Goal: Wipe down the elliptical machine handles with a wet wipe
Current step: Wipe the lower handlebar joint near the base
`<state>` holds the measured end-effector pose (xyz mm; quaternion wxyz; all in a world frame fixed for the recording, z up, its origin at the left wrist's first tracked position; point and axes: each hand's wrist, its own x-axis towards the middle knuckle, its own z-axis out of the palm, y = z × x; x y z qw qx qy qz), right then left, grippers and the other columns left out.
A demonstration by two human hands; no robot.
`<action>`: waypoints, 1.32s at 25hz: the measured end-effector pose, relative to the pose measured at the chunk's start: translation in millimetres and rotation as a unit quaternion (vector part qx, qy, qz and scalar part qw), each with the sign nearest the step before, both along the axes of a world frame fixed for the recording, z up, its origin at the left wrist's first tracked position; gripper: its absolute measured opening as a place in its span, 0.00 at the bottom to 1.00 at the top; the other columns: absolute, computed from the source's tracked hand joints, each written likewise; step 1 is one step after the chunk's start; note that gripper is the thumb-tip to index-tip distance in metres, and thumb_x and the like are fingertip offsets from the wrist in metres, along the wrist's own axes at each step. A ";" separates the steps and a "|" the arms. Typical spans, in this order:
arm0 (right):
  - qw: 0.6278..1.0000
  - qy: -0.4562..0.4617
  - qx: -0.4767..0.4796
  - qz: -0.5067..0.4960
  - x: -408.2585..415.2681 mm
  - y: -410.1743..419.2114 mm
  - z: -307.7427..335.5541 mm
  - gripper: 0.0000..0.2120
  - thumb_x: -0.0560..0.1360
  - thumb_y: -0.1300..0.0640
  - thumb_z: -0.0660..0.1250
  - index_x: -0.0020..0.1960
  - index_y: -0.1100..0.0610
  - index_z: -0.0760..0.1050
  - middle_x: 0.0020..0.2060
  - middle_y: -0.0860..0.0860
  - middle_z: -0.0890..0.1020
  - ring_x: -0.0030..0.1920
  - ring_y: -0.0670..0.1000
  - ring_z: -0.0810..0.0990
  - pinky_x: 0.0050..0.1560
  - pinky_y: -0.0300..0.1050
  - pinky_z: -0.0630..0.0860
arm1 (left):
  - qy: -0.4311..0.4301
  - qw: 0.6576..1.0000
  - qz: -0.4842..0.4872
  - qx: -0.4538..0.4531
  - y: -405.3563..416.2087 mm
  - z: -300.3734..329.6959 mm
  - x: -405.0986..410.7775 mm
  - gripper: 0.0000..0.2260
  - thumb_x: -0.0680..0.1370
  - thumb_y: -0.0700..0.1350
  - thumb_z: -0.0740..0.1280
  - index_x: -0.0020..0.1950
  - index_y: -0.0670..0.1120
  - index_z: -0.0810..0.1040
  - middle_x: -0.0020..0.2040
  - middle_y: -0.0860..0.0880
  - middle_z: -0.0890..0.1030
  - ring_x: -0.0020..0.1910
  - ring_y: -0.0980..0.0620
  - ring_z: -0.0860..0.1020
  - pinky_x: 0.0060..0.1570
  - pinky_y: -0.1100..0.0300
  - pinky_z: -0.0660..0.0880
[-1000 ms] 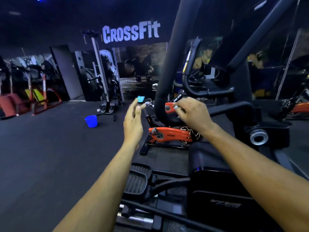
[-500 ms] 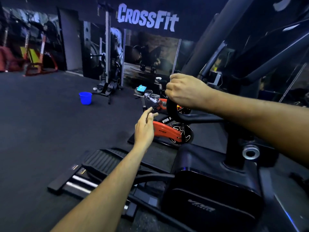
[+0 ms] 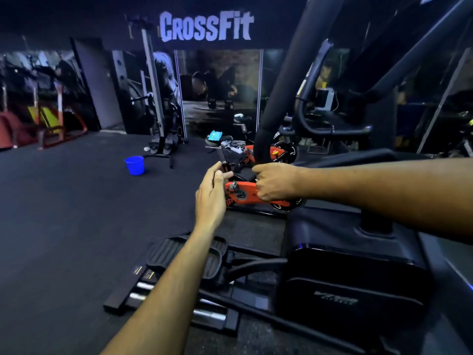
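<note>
Handle [image 3: 279, 103] rises above right hand [image 3: 275, 184]; left hand [image 3: 211, 196] open.

I count one small blue plastic bucket [image 3: 134, 165], one orange-framed exercise bike [image 3: 245, 194], one ribbed black foot pedal [image 3: 163, 253], two bare hands.

The right hand [image 3: 275, 183] curls at the foot of the elliptical handle [image 3: 284, 80], hiding any wipe. The handle's top runs off at 12 o'clock. Both forearms leave the frame's edges.
</note>
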<state>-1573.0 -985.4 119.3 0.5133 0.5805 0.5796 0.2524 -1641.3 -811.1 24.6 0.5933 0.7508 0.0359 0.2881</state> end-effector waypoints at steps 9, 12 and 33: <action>0.416 0.379 0.827 -0.010 -39.2 -55.5 -75.3 0.11 0.72 0.67 0.66 0.46 0.55 0.84 0.41 0.45 0.85 0.41 0.41 0.80 0.44 0.35 0.73 | -0.133 0.982 -0.129 0.043 -36.6 90.2 17.7 0.27 0.81 0.47 0.69 0.79 0.54 0.65 0.65 0.52 0.81 0.64 0.59 0.79 0.66 0.61 0.74; 0.279 0.354 0.893 -0.009 -14.1 -42.8 -39.5 0.13 0.72 0.66 0.64 0.50 0.55 0.84 0.45 0.47 0.86 0.46 0.45 0.83 0.50 0.41 0.78 | -0.144 0.974 -0.149 0.095 -56.6 136.4 45.4 0.30 0.79 0.56 0.72 0.78 0.55 0.66 0.62 0.55 0.81 0.63 0.60 0.79 0.65 0.61 0.75; 0.545 0.153 0.824 0.039 45.5 -78.2 -105.0 0.11 0.76 0.60 0.71 0.58 0.55 0.84 0.56 0.46 0.85 0.47 0.51 0.74 0.50 0.46 0.76 | -0.249 0.953 0.050 0.163 -87.0 120.9 70.2 0.28 0.81 0.61 0.68 0.75 0.48 0.71 0.34 0.55 0.83 0.29 0.56 0.84 0.40 0.46 0.82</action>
